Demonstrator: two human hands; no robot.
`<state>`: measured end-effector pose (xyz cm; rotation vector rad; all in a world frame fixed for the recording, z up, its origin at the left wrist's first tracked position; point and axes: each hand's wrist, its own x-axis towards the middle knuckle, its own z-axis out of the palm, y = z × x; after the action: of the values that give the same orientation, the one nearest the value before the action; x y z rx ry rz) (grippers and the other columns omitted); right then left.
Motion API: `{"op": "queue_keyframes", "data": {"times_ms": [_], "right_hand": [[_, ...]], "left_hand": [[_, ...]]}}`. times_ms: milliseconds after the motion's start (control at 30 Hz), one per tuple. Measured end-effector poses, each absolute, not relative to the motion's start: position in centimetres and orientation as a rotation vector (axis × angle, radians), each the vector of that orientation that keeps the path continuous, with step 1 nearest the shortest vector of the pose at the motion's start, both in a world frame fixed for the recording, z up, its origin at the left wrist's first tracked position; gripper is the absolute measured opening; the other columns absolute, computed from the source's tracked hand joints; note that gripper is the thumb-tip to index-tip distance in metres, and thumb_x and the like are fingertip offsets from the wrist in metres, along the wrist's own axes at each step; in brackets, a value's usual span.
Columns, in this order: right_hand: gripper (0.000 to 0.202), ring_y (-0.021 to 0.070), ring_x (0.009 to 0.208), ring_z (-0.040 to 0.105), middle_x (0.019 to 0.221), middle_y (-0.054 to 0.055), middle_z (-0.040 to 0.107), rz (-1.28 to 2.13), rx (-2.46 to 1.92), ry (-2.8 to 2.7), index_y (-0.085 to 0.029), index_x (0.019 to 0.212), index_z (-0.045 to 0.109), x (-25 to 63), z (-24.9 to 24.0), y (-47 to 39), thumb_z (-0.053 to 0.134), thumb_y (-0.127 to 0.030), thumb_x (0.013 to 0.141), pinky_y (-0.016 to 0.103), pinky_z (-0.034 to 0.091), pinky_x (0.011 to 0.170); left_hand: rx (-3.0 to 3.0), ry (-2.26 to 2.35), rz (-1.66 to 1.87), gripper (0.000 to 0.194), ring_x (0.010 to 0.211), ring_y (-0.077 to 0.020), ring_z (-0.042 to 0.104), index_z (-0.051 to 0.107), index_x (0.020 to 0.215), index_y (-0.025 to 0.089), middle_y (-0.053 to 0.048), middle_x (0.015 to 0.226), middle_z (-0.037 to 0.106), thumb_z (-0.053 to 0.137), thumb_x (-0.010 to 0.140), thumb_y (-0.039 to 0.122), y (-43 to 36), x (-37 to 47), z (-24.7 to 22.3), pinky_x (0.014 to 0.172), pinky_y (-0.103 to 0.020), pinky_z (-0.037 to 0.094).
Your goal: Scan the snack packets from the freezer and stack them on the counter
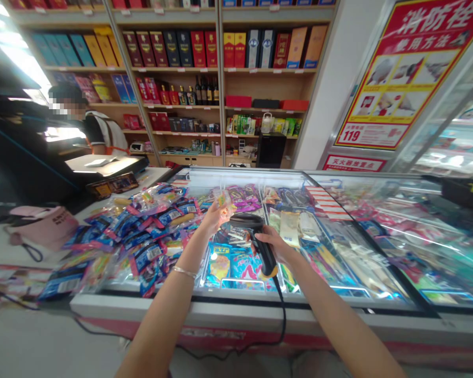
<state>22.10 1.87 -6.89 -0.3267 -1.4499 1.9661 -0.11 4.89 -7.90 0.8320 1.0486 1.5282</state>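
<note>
Over the glass-topped freezer (236,304), my left hand (212,218) pinches a small clear-wrapped snack packet (224,201). The fingers of my right hand (274,244) wrap round the handle of a black handheld scanner (263,251) with a yellow-tipped base. The scanner's head points toward the packet, just right of my left hand, and its cable hangs down over the freezer's front edge. Left of my hands, a heap of blue and pink snack packets (150,226) covers the freezer's left end.
A pink bag (47,226) lies on the counter at the left, beside a dark monitor (16,136). A person (104,128) stands behind the counter at the back left. Shelves (181,71) with boxes and bottles line the back wall. The scanner cable loops below the freezer edge.
</note>
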Motion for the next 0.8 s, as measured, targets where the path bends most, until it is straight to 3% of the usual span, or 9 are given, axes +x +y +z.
{"op": "queue_keyframes", "data": {"times_ms": [400,633,800], "right_hand": [[0.032,0.0147,0.056,0.065,0.085,0.008,0.068,1.965,-0.339,-1.428,-0.012,0.096,0.062,22.1,-7.1,2.0,0.073,-0.033,0.074,0.027,0.055,0.050],[0.030,0.0147,0.054,0.064,0.082,0.008,0.070,1.945,-0.418,-1.342,-0.013,0.091,0.064,21.9,-7.2,1.9,0.073,-0.033,0.070,0.027,0.054,0.049],[0.028,0.0146,0.054,0.063,0.077,0.007,0.070,1.854,-0.476,-1.254,-0.013,0.085,0.067,21.2,-6.2,1.9,0.072,-0.035,0.068,0.026,0.052,0.050]], "left_hand": [[0.833,1.130,1.513,0.060,0.090,-0.0198,0.066,0.052,0.124,0.029,-0.003,0.093,0.070,0.074,0.070,0.041,5.0,-0.5,-8.4,0.080,-0.035,0.051],[0.838,1.126,1.510,0.057,0.095,-0.0211,0.066,0.050,0.127,0.028,-0.006,0.104,0.068,0.071,0.075,0.036,4.5,0.2,-7.7,0.081,-0.035,0.052],[0.904,0.951,1.636,0.058,0.103,-0.0241,0.064,0.046,0.132,0.026,-0.010,0.121,0.063,0.067,0.079,0.033,1.8,-0.3,-3.7,0.081,-0.038,0.055]]}}
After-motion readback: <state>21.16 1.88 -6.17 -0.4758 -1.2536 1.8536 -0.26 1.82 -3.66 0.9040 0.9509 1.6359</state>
